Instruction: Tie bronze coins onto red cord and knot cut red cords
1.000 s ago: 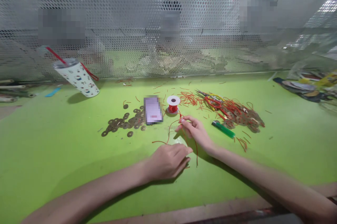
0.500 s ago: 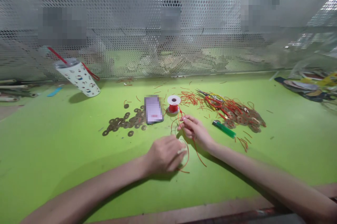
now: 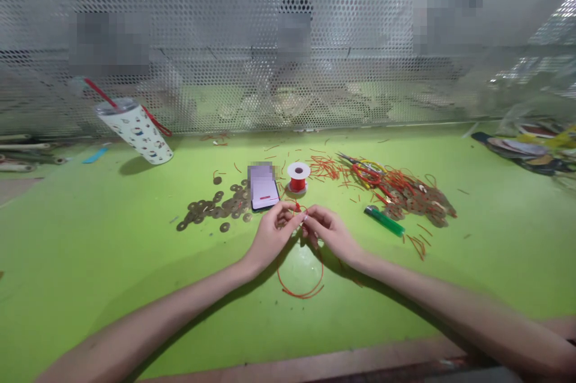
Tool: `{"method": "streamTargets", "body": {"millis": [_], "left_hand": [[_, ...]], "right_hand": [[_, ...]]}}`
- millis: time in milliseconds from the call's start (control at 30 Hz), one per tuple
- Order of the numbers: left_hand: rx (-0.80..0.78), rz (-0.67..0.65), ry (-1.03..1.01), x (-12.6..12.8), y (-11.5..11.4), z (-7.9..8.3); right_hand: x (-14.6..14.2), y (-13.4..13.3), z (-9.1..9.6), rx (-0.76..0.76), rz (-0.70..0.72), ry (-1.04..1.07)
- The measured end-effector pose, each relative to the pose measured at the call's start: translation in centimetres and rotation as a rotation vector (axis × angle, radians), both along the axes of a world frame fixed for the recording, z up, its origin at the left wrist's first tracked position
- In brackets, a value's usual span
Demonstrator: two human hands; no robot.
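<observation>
Thin red cord (image 3: 302,297) runs between my two hands and hangs in a loop toward me over the green tabletop. My left hand (image 3: 279,226) pinches the cord with thumb and fingertips. Close against it, my right hand (image 3: 324,225) also pinches the cord, the thumbs nearly touching. A small red knot (image 3: 297,207) shows just above the fingertips. Right behind the hands stands a white spool (image 3: 297,179) wound with red cord. A phone (image 3: 264,188) with a lit screen lies beyond my left hand. The fingers hide part of the cord.
Round coins with holes (image 3: 215,210) lie scattered to the left. On the right are a coin pile (image 3: 420,203) with red cords, scissors (image 3: 366,173), and a green lighter (image 3: 384,221). A patterned tumbler (image 3: 139,131) leans at back left, before a perforated metal screen (image 3: 216,95).
My left hand has moved up and away from me to meet the right hand at the knot. The cord's loop now hangs below both hands.
</observation>
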State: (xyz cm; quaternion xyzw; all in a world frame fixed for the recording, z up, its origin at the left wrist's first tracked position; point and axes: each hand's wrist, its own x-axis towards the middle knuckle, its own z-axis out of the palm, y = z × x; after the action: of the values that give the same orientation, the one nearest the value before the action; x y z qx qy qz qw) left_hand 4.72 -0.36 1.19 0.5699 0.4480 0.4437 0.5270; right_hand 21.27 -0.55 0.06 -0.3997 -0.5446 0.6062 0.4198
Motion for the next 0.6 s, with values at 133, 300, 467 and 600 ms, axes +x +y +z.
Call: {"method": "streamTargets", "body": {"millis": [133,300,467,600], "left_hand": [[0.006,0.029,-0.037,0.1,0.0,0.0],[-0.014,0.017,-0.070,0.3,-0.1,0.0],[-0.011,0.041,-0.055,0.4,0.1,-0.9],[0.000,0.027,-0.021,0.5,0.1,-1.1]], "right_hand": [[0.0,-0.3,-0.2,0.063,0.032,-0.042],[0.2,-0.2,0.4,0.159,-0.083,-0.037],[0.0,-0.3,0.7,0.184,-0.163,0.074],[-0.2,-0.4,0.5,0.194,-0.192,0.078]]}}
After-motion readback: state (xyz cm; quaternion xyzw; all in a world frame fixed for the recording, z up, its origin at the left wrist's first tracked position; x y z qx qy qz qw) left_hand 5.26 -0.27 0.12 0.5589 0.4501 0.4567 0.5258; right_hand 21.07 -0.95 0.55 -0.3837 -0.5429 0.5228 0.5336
